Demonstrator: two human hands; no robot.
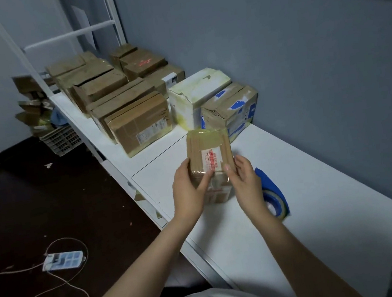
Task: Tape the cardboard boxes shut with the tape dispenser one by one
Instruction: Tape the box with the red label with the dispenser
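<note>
I held the small box (pixel 209 151) between both hands, just above the bench (pixel 319 182). My left hand (pixel 190 186) gripped its left side, with the fingers wrapped round the edge and the thumb lying across the near face. My right hand (pixel 244 183) gripped the right side, with the thumb pressed on the near top edge where a shiny strip of clear tape folded over.

Glossy tape already ran along the top of the box and down the face toward me, so I judged I was at the end of this box's turn, smoothing the tape down and checking the seal rather than laying a new strip.

The tape dispenser (pixel 275 196), blue, lay on the bench just outside my right hand, partly hidden by that wrist, and neither hand touched it.

Beyond my fingertips stood the other boxes: a brown stack (pixel 136 121) off to the left, then a white box (pixel 195 93) and a box patched with blue tape (pixel 231 106) almost straight ahead.

If the seal was good, the next move called for setting this box down clear of the rest. My right hand would then need to let go and reach outward for the dispenser, while my left drew another box in close.
</note>
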